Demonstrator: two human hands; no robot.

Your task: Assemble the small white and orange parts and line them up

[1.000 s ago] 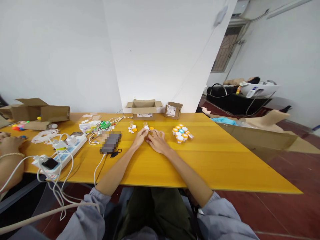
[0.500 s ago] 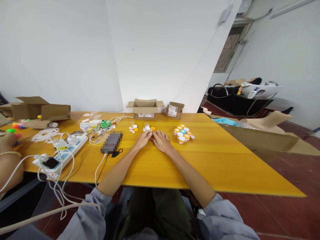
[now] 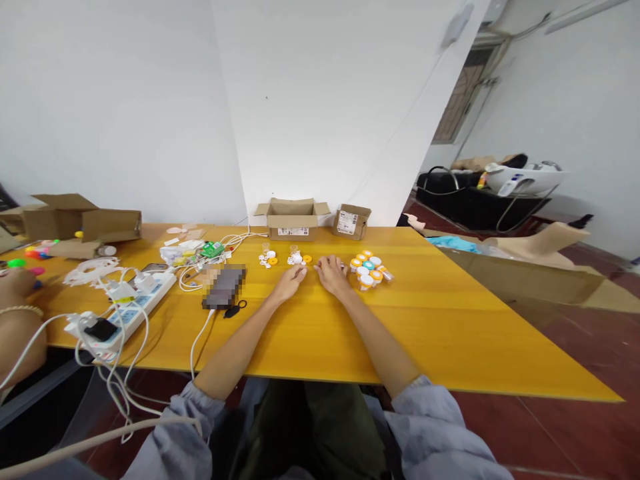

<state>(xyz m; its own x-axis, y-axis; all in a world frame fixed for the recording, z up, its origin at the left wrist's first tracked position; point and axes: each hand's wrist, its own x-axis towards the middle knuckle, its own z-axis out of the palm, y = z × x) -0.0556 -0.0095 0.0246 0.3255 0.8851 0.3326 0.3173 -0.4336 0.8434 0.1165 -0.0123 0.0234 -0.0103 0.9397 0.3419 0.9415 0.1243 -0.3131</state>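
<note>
Yellow table (image 3: 450,313): left hand (image 3: 291,280) flat, released; right hand (image 3: 334,274) grip unclear, beside capped vials (image 3: 369,267). Nudge could topple them.

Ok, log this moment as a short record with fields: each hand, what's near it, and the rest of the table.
left hand: lies palm down on the table, fingertips just short of the caps
right hand: on the table, next to the jars; too small to tell whether it holds anything
hands: apart, a small gap between them
behind: open box, small box
left side: power strip with white cables
far left edge: another person's hand
</note>
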